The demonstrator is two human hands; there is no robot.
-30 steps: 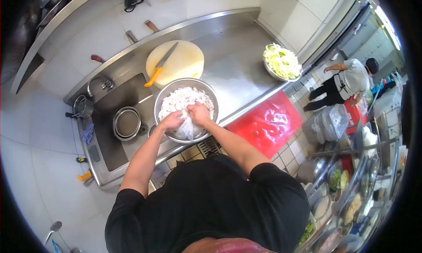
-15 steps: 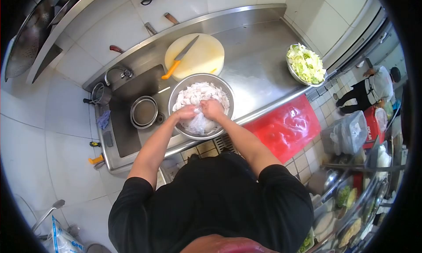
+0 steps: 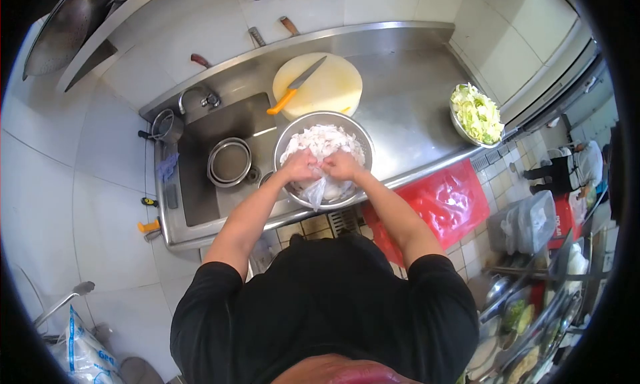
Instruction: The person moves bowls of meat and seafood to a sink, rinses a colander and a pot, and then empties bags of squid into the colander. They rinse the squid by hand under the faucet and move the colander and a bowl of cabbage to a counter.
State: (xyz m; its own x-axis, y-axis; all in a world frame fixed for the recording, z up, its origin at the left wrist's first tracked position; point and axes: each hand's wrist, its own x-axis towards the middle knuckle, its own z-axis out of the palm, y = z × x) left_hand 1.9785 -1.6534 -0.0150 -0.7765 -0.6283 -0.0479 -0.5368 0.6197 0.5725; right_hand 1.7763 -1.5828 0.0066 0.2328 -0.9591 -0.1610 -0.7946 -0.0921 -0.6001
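A steel bowl [image 3: 366,135] full of pale, whitish cut pieces [image 3: 325,139] stands at the front edge of the steel counter. Over it, my left hand [image 3: 300,166] and my right hand [image 3: 341,165] are close together, both gripping a clear plastic bag [image 3: 316,191] whose end hangs toward me. The bag lies partly on the pale pieces, and its contents are hard to make out. Just behind the bowl is a round cutting board [image 3: 340,84], with an orange-handled knife [image 3: 295,87] lying on it.
On the left is a sink [image 3: 200,159] with round steel bowls [image 3: 230,163] in it. A bowl of chopped greens [image 3: 477,115] stands at the counter's right end. Below the counter edge lies red plastic [image 3: 443,207]. Another person [image 3: 567,173] is at the far right.
The whole view has shifted, so the counter and bowl appear further right. My hands remain over the bowl, and the bag's loose end looks more drawn out. The other person has changed posture.
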